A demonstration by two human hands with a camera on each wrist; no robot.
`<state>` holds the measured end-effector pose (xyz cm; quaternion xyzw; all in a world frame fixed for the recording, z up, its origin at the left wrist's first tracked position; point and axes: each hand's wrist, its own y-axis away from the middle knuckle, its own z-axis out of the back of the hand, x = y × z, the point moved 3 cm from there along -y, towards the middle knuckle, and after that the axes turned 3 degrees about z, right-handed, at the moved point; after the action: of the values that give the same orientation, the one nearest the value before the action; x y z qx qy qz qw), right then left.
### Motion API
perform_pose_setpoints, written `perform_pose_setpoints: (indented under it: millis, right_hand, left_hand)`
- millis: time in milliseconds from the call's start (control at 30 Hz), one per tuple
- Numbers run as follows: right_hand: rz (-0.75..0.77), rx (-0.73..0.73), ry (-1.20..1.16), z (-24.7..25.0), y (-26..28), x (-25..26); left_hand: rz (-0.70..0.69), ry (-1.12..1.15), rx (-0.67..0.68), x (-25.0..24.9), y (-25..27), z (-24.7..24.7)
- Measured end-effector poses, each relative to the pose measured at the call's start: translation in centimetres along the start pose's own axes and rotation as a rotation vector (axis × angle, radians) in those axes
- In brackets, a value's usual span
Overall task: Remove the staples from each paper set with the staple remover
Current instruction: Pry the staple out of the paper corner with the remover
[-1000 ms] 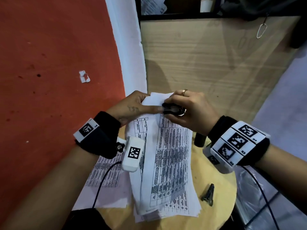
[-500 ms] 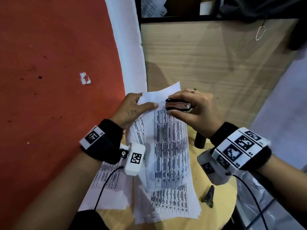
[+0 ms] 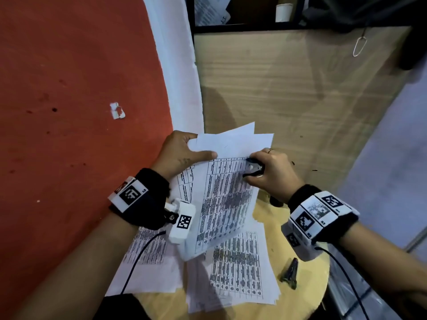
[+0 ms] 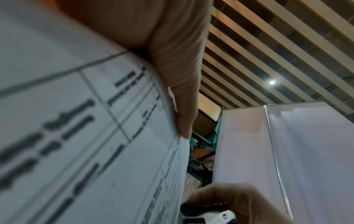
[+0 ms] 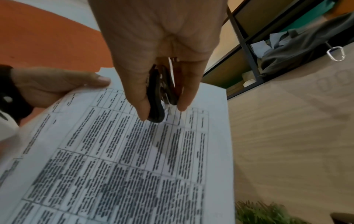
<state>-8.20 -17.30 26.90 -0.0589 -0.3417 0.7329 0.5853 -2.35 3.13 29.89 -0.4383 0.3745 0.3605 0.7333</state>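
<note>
The round wooden counter [image 3: 307,294] carries loose printed sheets [image 3: 238,273] and a small dark clip [image 3: 288,273] near its right edge. Above it, the left hand [image 3: 180,153] grasps the paper set [image 3: 221,197] at its top left corner, thumb flat on the front page, so the set hangs tilted in the air. The right hand [image 3: 270,172] pinches the black staple remover [image 3: 253,169] between thumb and fingers at the top right of the page, and it seems to touch the paper there.
</note>
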Motion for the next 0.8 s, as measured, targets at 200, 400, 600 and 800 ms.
perform_pose_setpoints:
  millis: [200, 400, 600, 800]
  right_hand:
    - [0.092, -0.029, -0.193, 1.5, -1.5, 1.6]
    - [0.139, 0.203, -0.271, 2.9, -3.8, 3.1]
    - [0.125, 0.174, -0.320, 3.4, -3.8, 3.6]
    - [0.098, 0.123, -0.355, 3.2, -3.3, 4.2]
  left_hand:
    - [0.044, 0.004, 0.037, 0.3, -0.1, 0.5]
    - [0.008, -0.024, 0.125, -0.3, 0.1, 0.6]
    - [-0.048, -0.203, 0.069, -0.2, -0.4, 1.6]
    - [-0.159, -0.669, -0.042, -2.3, -0.8, 0.5]
